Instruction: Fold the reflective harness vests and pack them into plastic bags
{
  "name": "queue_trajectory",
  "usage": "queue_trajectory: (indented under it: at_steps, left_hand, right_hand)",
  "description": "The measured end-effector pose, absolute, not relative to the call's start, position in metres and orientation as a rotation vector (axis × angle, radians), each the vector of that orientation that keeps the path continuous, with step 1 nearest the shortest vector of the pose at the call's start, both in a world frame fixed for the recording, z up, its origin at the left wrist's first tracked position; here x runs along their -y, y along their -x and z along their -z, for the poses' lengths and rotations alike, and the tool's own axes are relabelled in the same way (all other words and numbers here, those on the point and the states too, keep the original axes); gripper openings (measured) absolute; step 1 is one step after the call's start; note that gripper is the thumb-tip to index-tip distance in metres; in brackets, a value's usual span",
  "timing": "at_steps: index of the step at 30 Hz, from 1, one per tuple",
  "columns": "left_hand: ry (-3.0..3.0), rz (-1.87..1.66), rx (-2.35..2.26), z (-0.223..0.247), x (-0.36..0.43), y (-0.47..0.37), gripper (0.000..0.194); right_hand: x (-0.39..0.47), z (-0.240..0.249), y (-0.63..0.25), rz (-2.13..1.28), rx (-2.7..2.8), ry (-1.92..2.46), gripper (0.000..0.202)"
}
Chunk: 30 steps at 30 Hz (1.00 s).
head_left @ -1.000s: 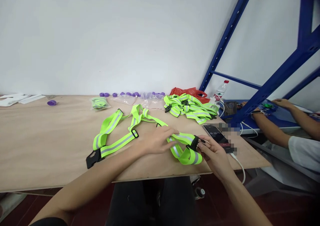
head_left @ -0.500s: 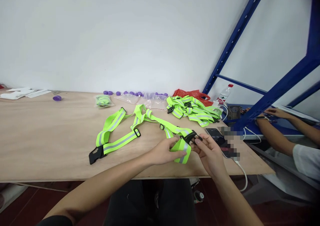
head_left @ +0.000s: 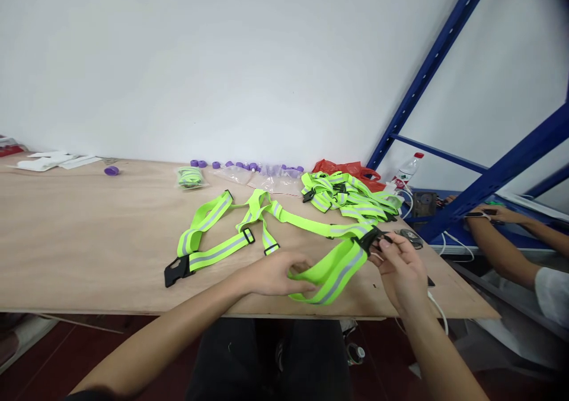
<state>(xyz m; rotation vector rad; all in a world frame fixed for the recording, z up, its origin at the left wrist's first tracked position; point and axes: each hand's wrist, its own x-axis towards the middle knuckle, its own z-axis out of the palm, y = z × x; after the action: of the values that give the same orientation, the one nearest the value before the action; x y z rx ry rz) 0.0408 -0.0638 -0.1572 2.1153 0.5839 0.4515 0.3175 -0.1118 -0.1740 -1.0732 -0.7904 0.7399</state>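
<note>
A neon-yellow reflective harness with grey stripes lies across the wooden table, its straps partly twisted. One black buckle half rests at its left end. At the right end, my right hand pinches the other black buckle piece between thumb and fingers, lifted off the table. My left hand is curled round the strap loop hanging from that buckle, the thumb low and the fingers inside the loop. Black strap adjusters sit along the webbing.
Behind lies a pile of similar harnesses beside a red plastic bag. A bagged harness, clear bags and several purple round pieces line the back. At right stand a bottle, a blue rack and another person's arms.
My right hand has moved right with the buckle, over the phone, which is now mostly hidden. The strap loop has widened between my hands. My left hand has shifted slightly left.
</note>
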Motion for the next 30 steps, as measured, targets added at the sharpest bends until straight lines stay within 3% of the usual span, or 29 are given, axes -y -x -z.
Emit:
queue_trajectory:
  at_steps: [4, 11, 15, 19, 25, 28, 30]
  left_hand:
    - [-2.515, -0.664, -0.881, 0.171, 0.058, 0.002, 0.034]
    - [-2.572, -0.641, -1.5, 0.206, 0.049, 0.085, 0.048]
    - [-2.516, -0.584, -1.364, 0.2, 0.065, 0.1, 0.048]
    - [-2.384, -0.585, -1.164, 0.191, 0.076, 0.112, 0.027]
    - [-2.406, -0.745, -1.506, 0.168, 0.068, 0.109, 0.026]
    - [-2.457, -0.671, -1.673, 0.152, 0.054, 0.082, 0.036]
    - [-2.502, -0.625, -1.672, 0.148, 0.041, 0.059, 0.038]
  right_hand:
    - [0.108, 0.18, -0.35, -0.642, 0.842, 1.265, 0.051]
    - [0.089, 0.19, -0.367, -0.624, 1.247, 1.444, 0.052]
    - [0.056, 0.194, -0.366, -0.427, 1.65, 1.66, 0.042]
    - [0.033, 0.193, -0.357, -0.228, 1.788, 1.809, 0.027]
    - [0.029, 0.17, -0.297, 0.311, 2.062, 1.581, 0.026]
    - [0.022, 0.163, -0.254, 0.232, 2.306, 1.31, 0.022]
    - [0.012, 0.163, -0.229, 0.158, 2.491, 1.174, 0.035]
